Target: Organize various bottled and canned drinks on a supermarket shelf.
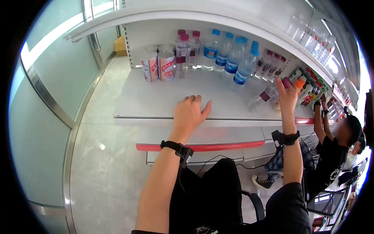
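Note:
My left hand [191, 113] rests on the white shelf [148, 103] near its front edge, fingers apart and holding nothing. My right hand [287, 97] is closed around the upper part of a clear plastic bottle [268, 94] with a maroon label and purple cap. That bottle is tilted, its base low to the left. Part of its neck is hidden by my fingers. Left of it, blue-capped water bottles [232, 62] stand upright in a cluster. Beyond them are clear purple-capped bottles [182, 54] and printed cans [166, 66].
An orange-capped bottle [299, 83] is just behind my right hand. Small dark-capped bottles [266, 65] stand further back. An upper shelf [187, 15] overhangs the bottles. At the right, another person [329, 156] reaches into the same shelving. Glass panels [50, 109] line the left.

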### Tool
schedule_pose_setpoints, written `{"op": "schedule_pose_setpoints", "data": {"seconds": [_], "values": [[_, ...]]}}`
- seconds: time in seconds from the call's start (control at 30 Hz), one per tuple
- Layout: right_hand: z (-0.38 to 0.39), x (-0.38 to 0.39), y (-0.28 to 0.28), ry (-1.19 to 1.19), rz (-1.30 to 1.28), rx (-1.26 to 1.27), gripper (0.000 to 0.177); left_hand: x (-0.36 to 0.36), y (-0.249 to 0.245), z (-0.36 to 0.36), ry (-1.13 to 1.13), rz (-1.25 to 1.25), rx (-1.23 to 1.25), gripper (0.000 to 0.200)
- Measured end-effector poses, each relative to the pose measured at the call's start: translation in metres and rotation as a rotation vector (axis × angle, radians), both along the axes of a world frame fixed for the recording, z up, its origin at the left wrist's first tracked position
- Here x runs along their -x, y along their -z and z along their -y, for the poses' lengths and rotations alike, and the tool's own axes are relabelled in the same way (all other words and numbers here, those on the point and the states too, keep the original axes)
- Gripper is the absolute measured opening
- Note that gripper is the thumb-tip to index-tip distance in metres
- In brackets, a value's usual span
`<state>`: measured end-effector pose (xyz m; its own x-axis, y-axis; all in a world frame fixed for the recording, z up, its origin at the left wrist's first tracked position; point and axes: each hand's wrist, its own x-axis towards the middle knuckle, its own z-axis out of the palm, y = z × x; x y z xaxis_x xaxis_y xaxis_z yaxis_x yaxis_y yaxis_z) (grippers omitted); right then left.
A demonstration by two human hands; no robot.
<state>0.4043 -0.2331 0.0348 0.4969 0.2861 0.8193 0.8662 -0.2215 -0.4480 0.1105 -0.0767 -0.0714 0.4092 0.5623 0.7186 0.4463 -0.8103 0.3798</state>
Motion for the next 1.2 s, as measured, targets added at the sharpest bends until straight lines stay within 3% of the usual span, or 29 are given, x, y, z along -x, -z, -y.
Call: {"op": "schedule_pose_setpoints", "data": {"seconds": [0.13, 0.3, 0.47, 0.6, 0.73, 0.9, 0.97, 1.0, 1.07, 1.2], "values": [[0.019, 0.04, -0.015, -0.089, -0.07, 0.061, 0.046, 0.001, 0.002, -0.001, 0.033, 0.02, -0.04, 0.037], [0.02, 0.076, -0.039, -0.502, -0.138, 0.081, 0.039, 0.01, 0.004, -0.003, 0.158, 0.078, -0.059, 0.038], [-0.014, 0.098, -0.047, -0.814, -0.224, 0.132, 0.04, 0.011, -0.003, -0.004, 0.226, 0.194, -0.106, 0.05], [-0.052, 0.122, -0.037, -1.031, -0.259, 0.171, 0.039, 0.011, -0.003, -0.01, 0.158, 0.275, -0.192, 0.055], [-0.078, 0.131, -0.029, -1.205, -0.144, 0.263, 0.038, 0.01, -0.005, -0.013, 0.186, 0.305, -0.001, 0.059], [-0.086, 0.142, -0.025, -1.199, -0.15, 0.311, 0.036, 0.004, 0.003, -0.014, 0.119, 0.266, 0.06, 0.06], [-0.097, 0.137, -0.02, -0.982, 0.071, 0.164, 0.038, 0.004, 0.002, -0.01, -0.074, 0.277, 0.147, 0.058], [-0.101, 0.136, -0.02, -0.979, 0.071, 0.166, 0.038, 0.003, 0.004, -0.012, -0.071, 0.278, 0.149, 0.058], [-0.111, 0.137, -0.02, -0.75, -0.024, 0.156, 0.043, 0.0, 0.007, -0.016, -0.291, 0.522, 0.055, 0.058], [-0.168, 0.132, -0.016, -0.585, 0.166, 0.131, 0.048, -0.003, 0.009, -0.018, -0.335, 0.61, 0.084, 0.057]]}}
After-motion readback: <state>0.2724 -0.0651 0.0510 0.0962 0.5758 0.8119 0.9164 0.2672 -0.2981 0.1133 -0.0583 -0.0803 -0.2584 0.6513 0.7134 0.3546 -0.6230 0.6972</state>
